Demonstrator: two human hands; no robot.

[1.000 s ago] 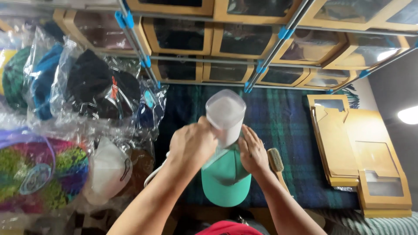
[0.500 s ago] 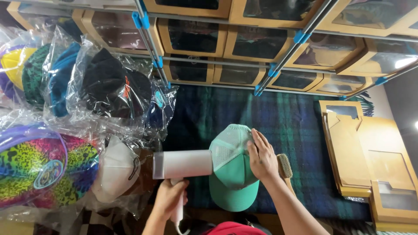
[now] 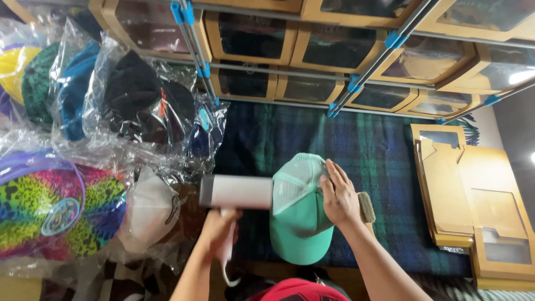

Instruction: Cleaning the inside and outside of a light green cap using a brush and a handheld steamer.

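My left hand point(image 3: 218, 233) gripping steamer point(image 3: 237, 192) handle; right hand point(image 3: 339, 196) pressing flat, steadying cap point(image 3: 298, 217) — soft, light; holding crown best.

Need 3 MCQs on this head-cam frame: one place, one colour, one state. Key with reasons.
1. Where does the mint green trucker cap lie?
A. on the dark plaid blanket
B. inside a shelf box
C. in a plastic bag

2. What colour is the barrel of the handheld steamer?
A. red
B. white-grey
C. black

3. What is the right hand doing?
A. hanging free in the air
B. gripping the steamer handle
C. resting flat on the cap's mesh side

Key: 1 A, the cap sits on the blanket below the shelves. 2 B, the barrel is pale white-grey. 3 C, the right palm lies on the mesh while the left hand holds the steamer's handle.
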